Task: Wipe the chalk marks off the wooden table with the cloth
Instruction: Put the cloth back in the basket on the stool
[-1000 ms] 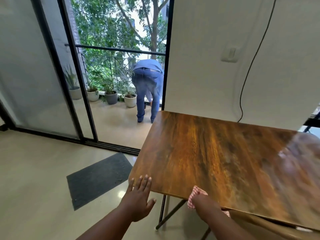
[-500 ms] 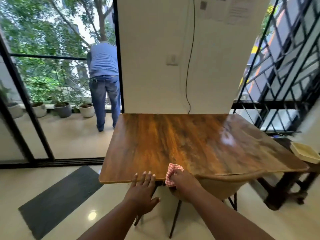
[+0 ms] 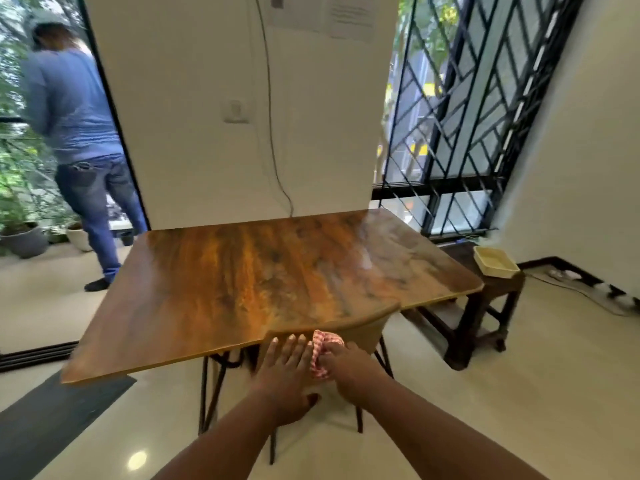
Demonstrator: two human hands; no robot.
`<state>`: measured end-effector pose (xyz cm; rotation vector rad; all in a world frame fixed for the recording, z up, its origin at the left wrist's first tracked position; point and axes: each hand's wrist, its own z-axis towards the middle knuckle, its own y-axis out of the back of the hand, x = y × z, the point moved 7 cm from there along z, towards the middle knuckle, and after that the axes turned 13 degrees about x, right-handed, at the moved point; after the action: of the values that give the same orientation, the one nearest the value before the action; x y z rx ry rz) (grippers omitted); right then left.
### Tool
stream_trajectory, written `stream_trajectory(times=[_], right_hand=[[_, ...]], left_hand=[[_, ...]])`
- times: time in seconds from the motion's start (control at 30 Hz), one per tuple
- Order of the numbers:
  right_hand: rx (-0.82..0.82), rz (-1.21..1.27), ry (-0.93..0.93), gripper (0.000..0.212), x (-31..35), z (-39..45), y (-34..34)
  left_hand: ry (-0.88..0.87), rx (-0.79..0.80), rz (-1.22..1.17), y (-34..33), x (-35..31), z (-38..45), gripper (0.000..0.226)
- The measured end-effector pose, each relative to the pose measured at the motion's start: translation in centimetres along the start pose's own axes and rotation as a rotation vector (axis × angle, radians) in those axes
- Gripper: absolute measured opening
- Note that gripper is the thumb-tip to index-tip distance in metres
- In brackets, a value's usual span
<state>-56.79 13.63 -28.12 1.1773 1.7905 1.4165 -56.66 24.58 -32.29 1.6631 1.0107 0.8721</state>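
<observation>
The wooden table [image 3: 242, 282] fills the middle of the head view, glossy brown with faint pale smears toward its right side. A red-and-white checked cloth [image 3: 323, 351] is bunched in my right hand [image 3: 349, 372], just below the table's near edge. My left hand [image 3: 285, 372] is flat with fingers spread, right beside the cloth, also off the tabletop. Both hands hover in front of the near edge, above a chair back.
A beige chair [image 3: 360, 336] is tucked under the near edge. A dark wooden stool [image 3: 485, 306] with a cream tray [image 3: 495, 261] stands at the right. A person in blue [image 3: 79, 140] stands at the balcony door on the left. A dark mat [image 3: 52, 417] lies on the floor.
The view has swung right and closer to the table. My hands have come together at the near edge, the cloth still in my right hand. The person at the balcony has straightened up.
</observation>
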Motion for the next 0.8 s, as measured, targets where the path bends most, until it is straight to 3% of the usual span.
stream_trajectory(times=[0.33,0.8], right_hand=[[-0.097,0.124,-0.13,0.056,-15.5,-8.4,-2.4],[0.016,0.119,-0.375,0.061,-33.0,-9.2,-3.5]], left_hand=[[-0.133,-0.041,0.083,3.9,-14.9,7.5,0.087],[-0.403,-0.035,0.133,6.4,-27.3,23.8,0.098]])
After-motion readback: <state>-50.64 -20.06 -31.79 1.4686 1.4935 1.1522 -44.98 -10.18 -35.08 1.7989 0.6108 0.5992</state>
